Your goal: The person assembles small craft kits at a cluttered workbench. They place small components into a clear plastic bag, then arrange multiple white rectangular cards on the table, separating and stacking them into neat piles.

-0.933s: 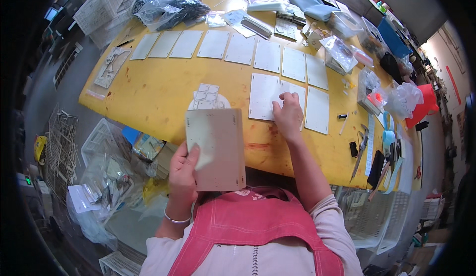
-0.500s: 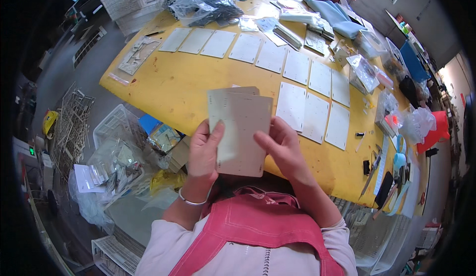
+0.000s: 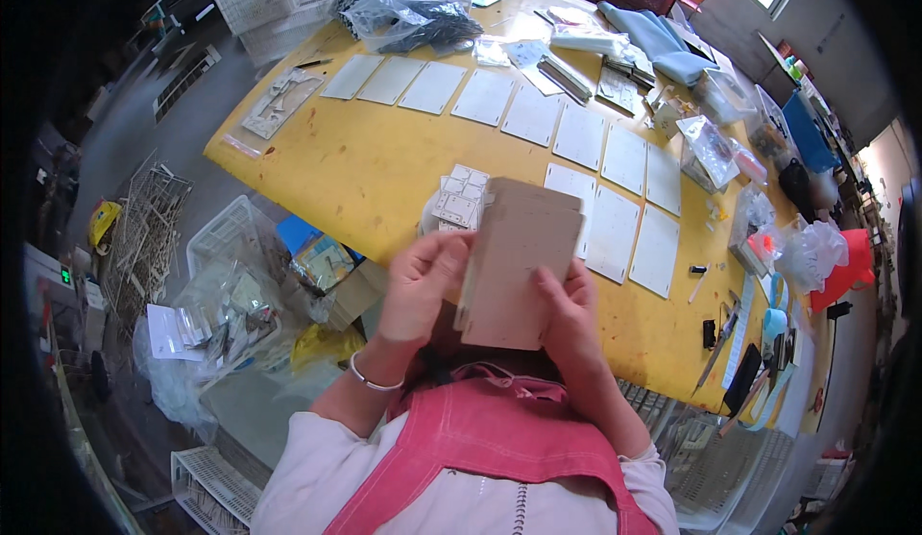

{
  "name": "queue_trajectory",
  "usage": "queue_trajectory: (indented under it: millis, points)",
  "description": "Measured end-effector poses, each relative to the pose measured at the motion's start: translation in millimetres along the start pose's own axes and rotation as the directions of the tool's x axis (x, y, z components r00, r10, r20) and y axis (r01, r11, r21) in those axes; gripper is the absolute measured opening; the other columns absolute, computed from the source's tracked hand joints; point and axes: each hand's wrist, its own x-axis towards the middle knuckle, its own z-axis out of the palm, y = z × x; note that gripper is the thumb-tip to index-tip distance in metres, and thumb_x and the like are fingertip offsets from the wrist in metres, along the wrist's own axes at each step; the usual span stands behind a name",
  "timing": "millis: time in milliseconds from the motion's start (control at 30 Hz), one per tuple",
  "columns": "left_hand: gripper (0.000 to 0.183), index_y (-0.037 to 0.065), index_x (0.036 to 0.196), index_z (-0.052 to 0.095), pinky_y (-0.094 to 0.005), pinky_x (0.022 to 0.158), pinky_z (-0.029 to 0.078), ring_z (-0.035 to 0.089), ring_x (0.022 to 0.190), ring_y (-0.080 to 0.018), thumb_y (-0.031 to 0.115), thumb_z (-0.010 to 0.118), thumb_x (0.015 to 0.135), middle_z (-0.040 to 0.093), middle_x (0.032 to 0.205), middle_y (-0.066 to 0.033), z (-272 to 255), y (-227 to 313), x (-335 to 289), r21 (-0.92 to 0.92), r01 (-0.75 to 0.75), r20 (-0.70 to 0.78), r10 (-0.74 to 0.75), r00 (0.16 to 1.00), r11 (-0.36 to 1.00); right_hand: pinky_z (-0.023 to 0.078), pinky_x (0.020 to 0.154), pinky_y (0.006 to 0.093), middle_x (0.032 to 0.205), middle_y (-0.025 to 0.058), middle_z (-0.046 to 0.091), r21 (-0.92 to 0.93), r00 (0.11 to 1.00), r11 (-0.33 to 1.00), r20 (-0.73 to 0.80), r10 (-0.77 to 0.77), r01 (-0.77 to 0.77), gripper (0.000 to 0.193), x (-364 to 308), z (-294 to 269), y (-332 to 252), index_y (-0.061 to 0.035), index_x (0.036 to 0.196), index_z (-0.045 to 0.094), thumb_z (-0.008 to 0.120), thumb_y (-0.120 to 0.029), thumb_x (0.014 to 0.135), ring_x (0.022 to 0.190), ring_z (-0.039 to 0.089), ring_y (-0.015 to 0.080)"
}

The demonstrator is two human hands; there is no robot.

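Above the near table edge, a small stack of thin beige boards (image 3: 526, 256) is held up, slightly fanned at its top and left edges. My right hand (image 3: 573, 316) grips the stack at its right side, thumb across the front board. At the left edge, my left hand (image 3: 423, 285) is closed, its thumb and fingers pinching the boards' side. Just behind the stack lie pale sheets with cut-out outlines (image 3: 463, 194), partly hidden by the boards. Similar pale boards (image 3: 579, 135) lie in rows across the yellow table (image 3: 355, 170).
Bagged dark parts (image 3: 408, 16) sit at the far left of the table. Clear bags and boxes (image 3: 709, 151) line its right side, with a knife and tape rolls (image 3: 774, 316) nearer. Left of me stand white crates (image 3: 230, 232) and a bag of scraps (image 3: 230, 314).
The boards have shifted right and tilted. My right hand now grips their right side, and my left hand has moved up to their left edge. The cut-out sheets behind have come into view.
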Motion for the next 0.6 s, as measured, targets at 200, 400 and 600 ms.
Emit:
queue_trajectory:
  millis: [200,400,600]
  points:
    - [0.046,-0.001,0.142,0.054,-0.0301,0.102,0.049,0.062,0.116,-0.0149,0.025,0.063,0.106,0.067,0.128,-0.0098,-44.7,-15.3,73.9,0.207,-0.069,-0.184,0.108,0.977,0.976,0.054,0.095,0.0334,0.120,0.0104,0.072,0.095,0.982,0.995,-0.187,0.010,0.008,0.031,2.5,-53.5,-15.4,-0.0006,0.130,0.062,0.064,-0.014,0.102,0.107,0.068,0.0179]
    - [0.050,-0.003,0.137,0.056,-0.0298,0.099,0.050,0.063,0.112,-0.0138,0.028,0.070,0.101,0.068,0.123,-0.0093,-46.6,-47.8,105.9,0.278,0.048,0.138,-0.089,0.986,0.959,0.055,0.094,0.0338,0.118,0.0099,0.073,0.159,0.963,0.986,-0.271,0.000,0.044,0.029,1.4,-82.1,-5.1,0.0002,0.128,0.062,0.060,-0.016,0.104,0.103,0.070,0.0182]
    - [0.042,-0.002,0.124,0.060,-0.0300,0.094,0.052,0.063,0.105,-0.0118,0.029,0.073,0.099,0.069,0.115,-0.0079,-17.6,-63.0,77.0,0.225,0.091,0.110,-0.119,0.987,0.970,0.057,0.094,0.0357,0.120,0.0124,0.072,0.234,0.950,0.969,-0.311,0.005,0.072,0.028,-4.7,-120.8,-2.8,0.0021,0.128,0.061,0.060,-0.014,0.105,0.105,0.071,0.0206]
